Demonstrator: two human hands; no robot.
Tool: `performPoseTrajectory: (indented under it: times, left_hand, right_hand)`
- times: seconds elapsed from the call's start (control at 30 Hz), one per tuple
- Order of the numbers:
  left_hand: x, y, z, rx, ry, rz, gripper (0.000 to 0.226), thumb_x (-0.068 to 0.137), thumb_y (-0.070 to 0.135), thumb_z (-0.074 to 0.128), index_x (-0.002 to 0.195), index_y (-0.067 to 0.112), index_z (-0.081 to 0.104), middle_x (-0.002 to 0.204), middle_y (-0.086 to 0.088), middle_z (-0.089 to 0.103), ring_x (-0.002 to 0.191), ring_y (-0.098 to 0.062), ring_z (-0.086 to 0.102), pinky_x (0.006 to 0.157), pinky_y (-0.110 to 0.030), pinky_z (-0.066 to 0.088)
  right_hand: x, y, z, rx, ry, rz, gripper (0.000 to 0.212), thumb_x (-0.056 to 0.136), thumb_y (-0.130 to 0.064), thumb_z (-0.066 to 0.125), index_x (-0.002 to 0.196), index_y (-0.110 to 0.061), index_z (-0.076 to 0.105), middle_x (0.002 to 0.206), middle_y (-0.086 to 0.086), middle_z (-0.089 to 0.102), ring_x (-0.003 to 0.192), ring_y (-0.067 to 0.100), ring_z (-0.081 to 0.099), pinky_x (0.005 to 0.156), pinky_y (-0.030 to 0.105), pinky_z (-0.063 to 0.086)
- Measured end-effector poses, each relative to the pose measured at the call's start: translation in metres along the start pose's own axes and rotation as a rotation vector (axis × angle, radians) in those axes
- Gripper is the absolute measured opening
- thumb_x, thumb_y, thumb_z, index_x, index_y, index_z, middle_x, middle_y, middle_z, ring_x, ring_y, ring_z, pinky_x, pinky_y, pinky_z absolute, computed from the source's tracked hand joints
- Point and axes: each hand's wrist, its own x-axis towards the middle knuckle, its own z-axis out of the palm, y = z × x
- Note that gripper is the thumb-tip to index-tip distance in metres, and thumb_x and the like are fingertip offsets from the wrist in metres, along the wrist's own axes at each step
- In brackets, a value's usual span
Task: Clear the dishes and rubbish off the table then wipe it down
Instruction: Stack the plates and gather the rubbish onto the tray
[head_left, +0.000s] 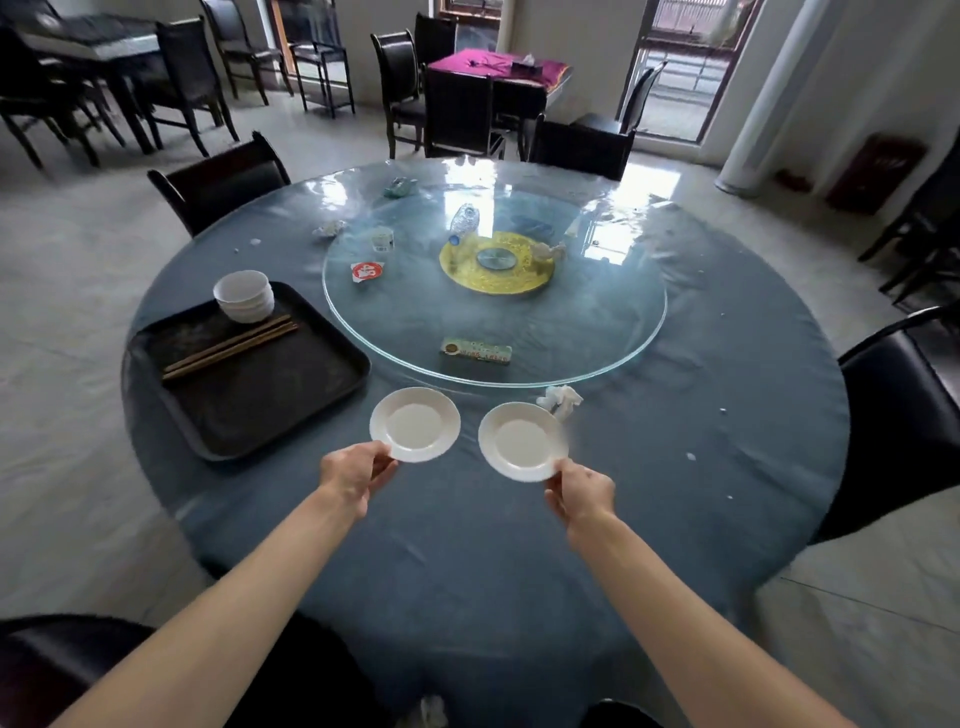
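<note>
A: Plates status: left hand (355, 477) pinches the left plate (415, 424) by its near rim, right hand (580, 493) pinches the right plate (523, 441) the same way. We hold both near the table's (467, 545) front.

B: Around us?

A: Black tray (249, 395) just left, carrying stacked bowls (244, 295) and chopsticks (231, 347). Crumpled tissue (560, 400) just beyond the right plate. Glass turntable (597, 322) behind holds a bottle (464, 221), wrappers, a green packet (476, 351).

B: Surface, room?

A: Blue cloth under clear plastic, white crumbs. Dark chairs (218, 184), tiled floor.
</note>
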Motion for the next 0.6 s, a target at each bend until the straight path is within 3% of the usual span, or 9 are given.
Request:
performPoseTrajectory:
  times: [0.2,0.4,0.6]
  left_hand:
    - [-0.071,-0.014,-0.057,-0.029,0.012,0.016,0.007,0.083,-0.01,0.063,0.08,-0.004,0.061,0.076,-0.016,0.061,0.07,-0.022,0.061,0.047,-0.021,0.056]
    - [-0.105,-0.004,-0.129,-0.068,0.011,0.027,0.005,0.084,-0.01,0.061,0.084,-0.005,0.061,0.079,-0.016,0.06,0.071,-0.022,0.06,0.047,-0.02,0.056]
    - [-0.085,0.021,-0.212,-0.076,-0.012,0.056,0.005,0.082,-0.008,0.064,0.079,-0.004,0.064,0.082,-0.018,0.063,0.079,-0.026,0.062,0.051,-0.022,0.058]
  right_hand:
    - [-0.076,0.038,-0.017,0.003,0.008,-0.027,0.013,0.091,-0.01,0.065,0.078,-0.009,0.065,0.072,0.007,0.064,0.056,0.013,0.056,0.04,0.017,0.047]
    - [-0.144,0.063,0.0,-0.009,-0.036,-0.051,0.014,0.09,-0.009,0.066,0.077,-0.01,0.065,0.078,0.008,0.067,0.062,0.013,0.061,0.042,0.018,0.05]
    - [-0.189,0.096,0.045,0.002,-0.073,-0.062,0.005,0.09,-0.009,0.067,0.086,-0.008,0.071,0.08,0.005,0.068,0.069,0.014,0.063,0.047,0.017,0.051]
